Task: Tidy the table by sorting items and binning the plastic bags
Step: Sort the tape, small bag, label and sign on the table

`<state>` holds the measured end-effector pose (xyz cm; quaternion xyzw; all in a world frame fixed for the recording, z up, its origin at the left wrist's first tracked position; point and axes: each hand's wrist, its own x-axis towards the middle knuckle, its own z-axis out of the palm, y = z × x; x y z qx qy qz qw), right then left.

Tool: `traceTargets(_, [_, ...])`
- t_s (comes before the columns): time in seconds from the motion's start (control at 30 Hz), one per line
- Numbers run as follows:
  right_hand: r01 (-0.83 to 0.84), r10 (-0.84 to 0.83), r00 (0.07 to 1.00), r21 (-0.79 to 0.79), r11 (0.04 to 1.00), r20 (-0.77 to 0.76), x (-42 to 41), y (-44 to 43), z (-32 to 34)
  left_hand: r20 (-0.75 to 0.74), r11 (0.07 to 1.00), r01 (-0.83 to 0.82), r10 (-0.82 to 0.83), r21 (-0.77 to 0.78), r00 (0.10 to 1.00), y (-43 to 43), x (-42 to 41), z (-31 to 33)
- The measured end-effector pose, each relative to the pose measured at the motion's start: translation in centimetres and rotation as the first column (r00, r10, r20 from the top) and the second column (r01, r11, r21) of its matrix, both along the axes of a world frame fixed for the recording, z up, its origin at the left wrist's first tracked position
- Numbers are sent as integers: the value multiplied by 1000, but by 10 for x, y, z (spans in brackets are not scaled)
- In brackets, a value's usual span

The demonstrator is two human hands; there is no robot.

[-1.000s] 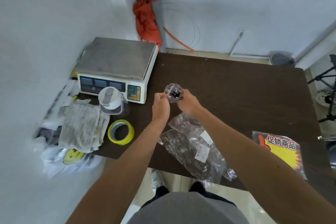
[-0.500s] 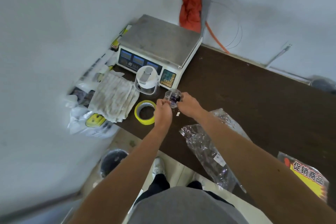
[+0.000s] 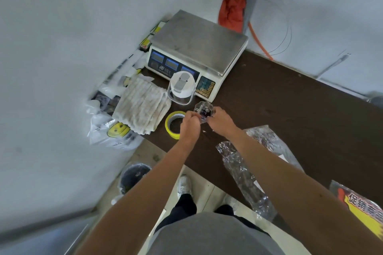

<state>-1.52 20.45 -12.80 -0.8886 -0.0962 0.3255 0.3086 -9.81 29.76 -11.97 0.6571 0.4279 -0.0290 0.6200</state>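
A small clear faceted plastic case with something dark inside is held between my left hand and my right hand, just above the dark brown table. Both hands grip it with their fingertips, right beside a yellow tape roll. Two crumpled clear plastic bags lie on the table under my right forearm, near the front edge. On the floor below the table's left corner stands a dark bin lined with a bag.
A weighing scale sits at the table's back left, with a white-lidded clear jar in front of it. A folded cloth and printed white bags crowd the left end. A red-yellow sign lies at right.
My hands have carried the clear case leftward, from the table's middle to beside the tape roll and jar. My head turned left and down, bringing the bin into view.
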Motion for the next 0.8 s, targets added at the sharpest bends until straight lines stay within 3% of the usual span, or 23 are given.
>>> traceTargets(0.8, [22, -16, 997, 78, 997, -74, 0, -3, 2, 15, 991, 101, -100, -90, 995, 8, 9, -7])
